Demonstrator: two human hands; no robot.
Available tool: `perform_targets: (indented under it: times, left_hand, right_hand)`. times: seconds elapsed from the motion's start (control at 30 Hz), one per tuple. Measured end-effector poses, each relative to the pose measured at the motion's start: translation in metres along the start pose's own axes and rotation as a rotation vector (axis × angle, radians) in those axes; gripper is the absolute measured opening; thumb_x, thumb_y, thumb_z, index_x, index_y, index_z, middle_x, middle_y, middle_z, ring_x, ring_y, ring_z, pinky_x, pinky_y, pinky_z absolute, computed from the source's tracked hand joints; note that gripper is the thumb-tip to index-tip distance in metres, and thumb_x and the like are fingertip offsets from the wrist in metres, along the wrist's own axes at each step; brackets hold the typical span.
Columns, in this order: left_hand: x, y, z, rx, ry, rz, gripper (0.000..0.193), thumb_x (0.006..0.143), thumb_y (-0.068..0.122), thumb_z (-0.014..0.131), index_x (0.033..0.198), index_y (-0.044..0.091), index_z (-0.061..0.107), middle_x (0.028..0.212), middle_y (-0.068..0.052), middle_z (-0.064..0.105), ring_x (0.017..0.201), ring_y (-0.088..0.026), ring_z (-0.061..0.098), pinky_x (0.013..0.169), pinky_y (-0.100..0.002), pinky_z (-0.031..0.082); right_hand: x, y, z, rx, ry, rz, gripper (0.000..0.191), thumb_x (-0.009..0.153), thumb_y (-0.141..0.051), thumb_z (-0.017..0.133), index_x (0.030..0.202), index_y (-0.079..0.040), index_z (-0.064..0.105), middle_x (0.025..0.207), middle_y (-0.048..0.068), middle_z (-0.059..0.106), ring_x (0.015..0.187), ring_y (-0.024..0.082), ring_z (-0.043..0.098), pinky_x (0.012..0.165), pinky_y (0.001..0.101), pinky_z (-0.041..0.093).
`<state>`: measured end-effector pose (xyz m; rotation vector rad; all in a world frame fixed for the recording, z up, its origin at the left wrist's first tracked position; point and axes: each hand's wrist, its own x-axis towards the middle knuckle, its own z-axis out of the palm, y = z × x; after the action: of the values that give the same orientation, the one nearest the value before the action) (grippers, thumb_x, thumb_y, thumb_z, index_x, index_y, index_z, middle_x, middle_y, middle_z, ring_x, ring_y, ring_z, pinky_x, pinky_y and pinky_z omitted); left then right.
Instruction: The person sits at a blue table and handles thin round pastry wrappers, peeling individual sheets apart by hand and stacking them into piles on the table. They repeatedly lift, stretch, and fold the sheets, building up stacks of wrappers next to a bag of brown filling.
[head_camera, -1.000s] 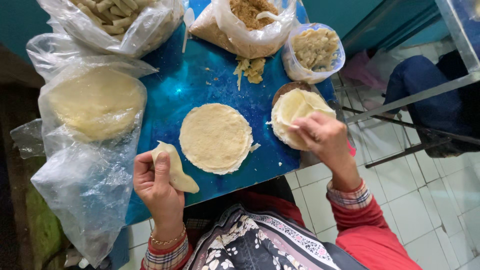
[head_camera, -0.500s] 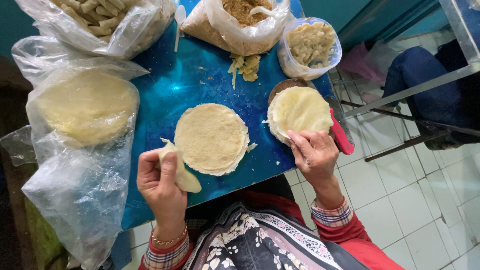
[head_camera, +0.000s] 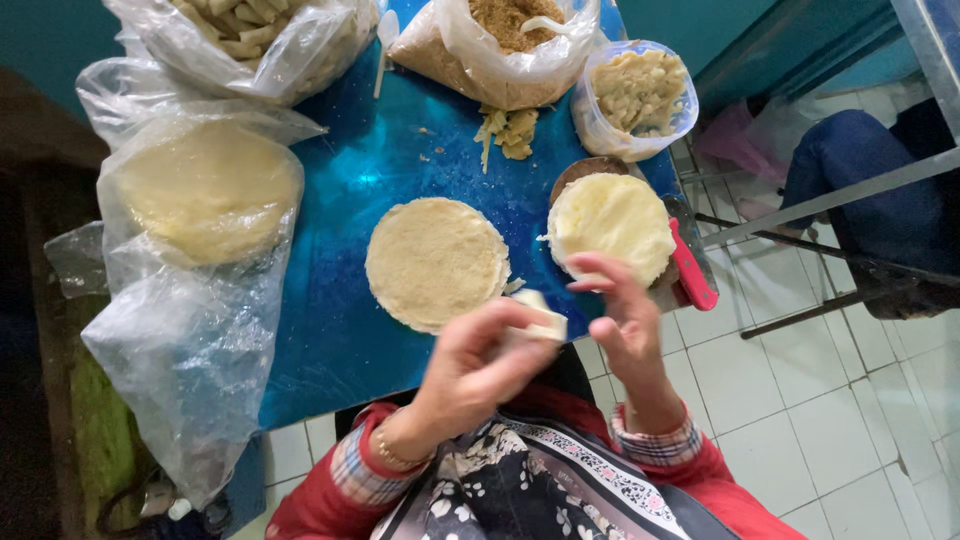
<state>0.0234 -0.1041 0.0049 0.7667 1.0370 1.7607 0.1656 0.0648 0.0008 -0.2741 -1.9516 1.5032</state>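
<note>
My left hand (head_camera: 478, 358) grips a small folded piece of pale dough (head_camera: 540, 318) just in front of my chest, at the near edge of the blue table (head_camera: 330, 330). My right hand (head_camera: 622, 318) hovers right beside it with fingers spread, holding nothing, its fingertips close to the dough piece. A round flat stack of thin dough wrappers (head_camera: 436, 262) lies on the table just beyond my hands. To the right, a thicker pale round of dough (head_camera: 612, 226) rests on a brown board next to a red-handled tool (head_camera: 692, 268).
A clear bag holding round wrappers (head_camera: 205, 195) lies at the left. Along the far edge are a bag of cut sticks (head_camera: 250, 35), a bag of brown crumbs (head_camera: 505, 45) and a tub of filling (head_camera: 640, 95). A seated person's leg (head_camera: 850, 160) is at the right, over white floor tiles.
My left hand has carried the folded dough piece rightward toward my right hand. My right hand has lifted off the thick dough round and come in toward the left hand.
</note>
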Motion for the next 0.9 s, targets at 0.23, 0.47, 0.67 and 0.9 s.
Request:
perform_targets:
  times: [0.23,0.47,0.67,0.9]
  left_hand:
    - [0.033,-0.011,-0.014,-0.014,0.03,-0.039,0.025,0.101,0.014,0.069,0.123,0.003,0.064,0.102,0.0,0.066,0.088,-0.004,0.062,0.075,-0.021,0.051]
    - [0.039,-0.028,-0.032,0.279,0.126,-0.106,0.033,0.094,0.011,0.071,0.125,0.006,0.061,0.11,-0.003,0.063,0.083,-0.006,0.066,0.071,-0.022,0.055]
    - [0.043,-0.021,-0.019,0.431,0.204,-0.043,0.031,0.09,0.003,0.071,0.121,0.005,0.068,0.104,-0.005,0.073,0.079,-0.011,0.068,0.066,-0.028,0.058]
    - [0.108,-0.02,0.023,0.769,0.118,0.498,0.043,0.091,-0.005,0.063,0.132,0.009,0.06,0.12,-0.016,0.07,0.109,-0.036,0.069,0.091,-0.039,0.056]
  right_hand:
    - [-0.022,0.043,-0.002,0.778,0.098,0.539,0.042,0.1,-0.015,0.072,0.135,0.003,0.059,0.125,0.013,0.069,0.113,0.021,0.066,0.099,0.0363,0.053]
    - [-0.024,0.052,-0.025,0.54,0.235,0.557,0.033,0.099,-0.008,0.065,0.13,0.002,0.064,0.116,0.01,0.073,0.102,0.016,0.07,0.087,0.0307,0.058]
    - [-0.019,0.042,-0.028,0.285,0.292,0.484,0.023,0.101,-0.007,0.067,0.121,0.003,0.071,0.108,0.007,0.075,0.094,0.012,0.07,0.082,0.0274,0.057]
    - [0.021,0.032,-0.06,-0.138,0.47,0.191,0.02,0.104,-0.005,0.066,0.124,-0.001,0.07,0.105,0.003,0.074,0.09,0.007,0.067,0.081,0.0236,0.055]
